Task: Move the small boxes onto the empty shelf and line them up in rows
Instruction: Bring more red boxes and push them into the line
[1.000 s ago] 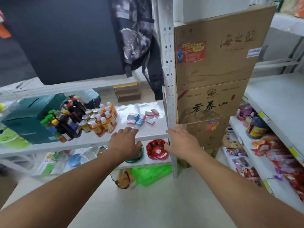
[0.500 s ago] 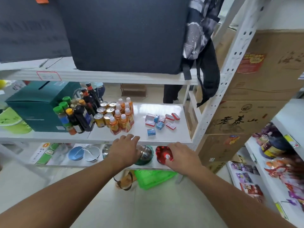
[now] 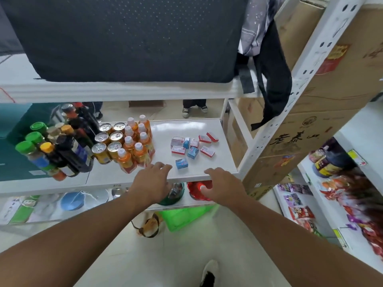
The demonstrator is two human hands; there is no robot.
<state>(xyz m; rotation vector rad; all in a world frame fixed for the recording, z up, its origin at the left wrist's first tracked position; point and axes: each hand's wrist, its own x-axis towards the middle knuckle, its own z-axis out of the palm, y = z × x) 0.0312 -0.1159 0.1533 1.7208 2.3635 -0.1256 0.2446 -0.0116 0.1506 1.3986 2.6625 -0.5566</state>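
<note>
I see a white shelf (image 3: 199, 129) of the metal rack at chest height, under an upper board that carries a big dark block (image 3: 128, 36). Right of the rack post stand stacked cartons (image 3: 342, 83), and a dark bag (image 3: 271, 79) hangs by the post. On the shelf's left half stand dark bottles (image 3: 68, 146) with green and orange caps, then gold cans (image 3: 107, 141), then orange drinks (image 3: 136, 143) with white caps. My left hand (image 3: 152, 184) reaches to the shelf's front edge, fingers straight and spread, tips on or just over the board near the front drink, holding nothing. My right hand (image 3: 222, 186) sits at the same edge further right, fingers loosely extended over the lip, also empty. The boxes (image 3: 193, 145) lie in a loose cluster on the shelf's right half, red-and-white ones mixed with blue ones, not in rows. One blue box (image 3: 181, 163) sits apart, nearest the front edge, between my two hands and touching neither.
</note>
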